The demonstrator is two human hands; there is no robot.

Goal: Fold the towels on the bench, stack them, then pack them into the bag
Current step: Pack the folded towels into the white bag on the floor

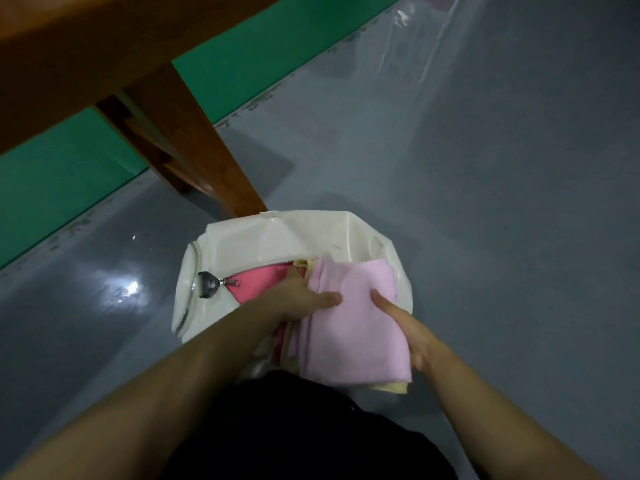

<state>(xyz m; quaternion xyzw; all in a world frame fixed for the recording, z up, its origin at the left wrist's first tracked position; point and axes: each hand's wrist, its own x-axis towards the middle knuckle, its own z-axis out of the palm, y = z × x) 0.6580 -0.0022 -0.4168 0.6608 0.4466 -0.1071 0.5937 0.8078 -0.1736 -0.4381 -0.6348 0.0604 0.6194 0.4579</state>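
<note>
Towels half inside bag; left hand and right hand gripping stack's sides, thumbs on top, fingers probably curled beneath, unseen.

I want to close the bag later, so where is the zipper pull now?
In the head view, the zipper pull hangs at the bag's left side, beside the pink lining and left of the left hand.
</note>
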